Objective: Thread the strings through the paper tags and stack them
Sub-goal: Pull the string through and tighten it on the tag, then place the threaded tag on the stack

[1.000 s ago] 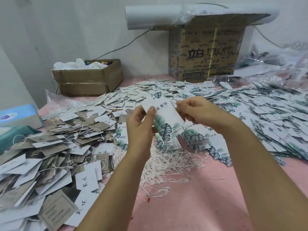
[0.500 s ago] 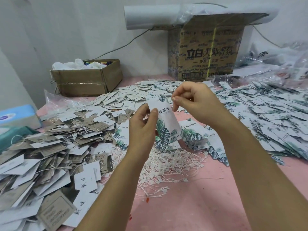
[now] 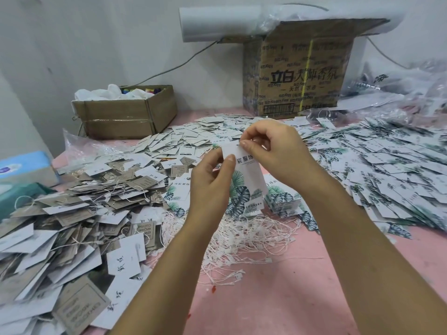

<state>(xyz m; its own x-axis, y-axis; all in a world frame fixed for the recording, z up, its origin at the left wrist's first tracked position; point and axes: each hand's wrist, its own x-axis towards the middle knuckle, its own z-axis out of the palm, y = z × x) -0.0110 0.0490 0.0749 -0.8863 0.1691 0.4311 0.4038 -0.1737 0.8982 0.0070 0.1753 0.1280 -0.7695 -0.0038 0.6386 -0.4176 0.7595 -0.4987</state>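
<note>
Head view, left hand (image 3: 212, 187) gripping glossy rectangular leaf-print tag (image 3: 244, 180), right hand (image 3: 273, 151) pinching its top edge

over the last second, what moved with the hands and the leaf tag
The right hand rose from beside the leaf-print tag and curled in over its top edge, fingertips now pinching there. The tag tipped more upright. The left hand kept its grip on the tag's left edge. The loose strings and tag piles on the pink table stayed put.

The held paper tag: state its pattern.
White paper tag with green tropical leaf prints and dark lettering; the head view shows it.
</note>
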